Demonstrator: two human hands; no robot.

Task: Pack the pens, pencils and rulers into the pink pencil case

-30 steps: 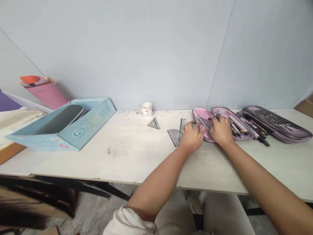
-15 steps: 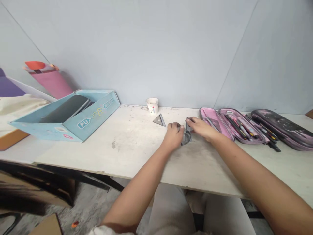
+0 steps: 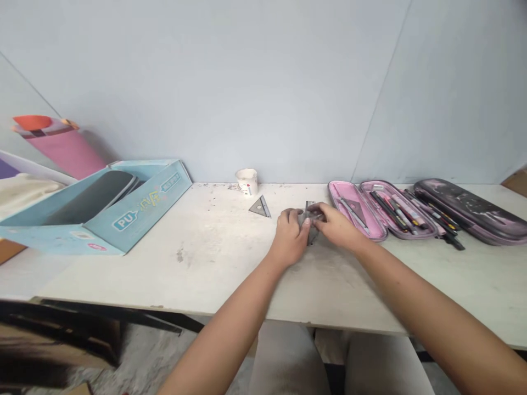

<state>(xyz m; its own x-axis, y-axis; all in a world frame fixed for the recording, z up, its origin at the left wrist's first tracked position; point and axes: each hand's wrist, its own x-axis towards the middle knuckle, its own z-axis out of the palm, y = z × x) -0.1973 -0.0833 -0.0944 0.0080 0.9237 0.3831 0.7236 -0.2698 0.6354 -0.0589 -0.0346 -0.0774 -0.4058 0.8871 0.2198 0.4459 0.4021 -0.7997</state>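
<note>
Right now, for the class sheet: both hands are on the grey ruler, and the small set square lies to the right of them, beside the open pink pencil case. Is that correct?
Not quite. The head view shows the small set square left of the hands, near the white paper cup, not beside the open pink pencil case. The left hand and right hand are on the grey ruler, as you said.

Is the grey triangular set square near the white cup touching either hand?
No, the grey triangular set square lies on the pale tabletop, apart from the left hand and right hand.
</note>
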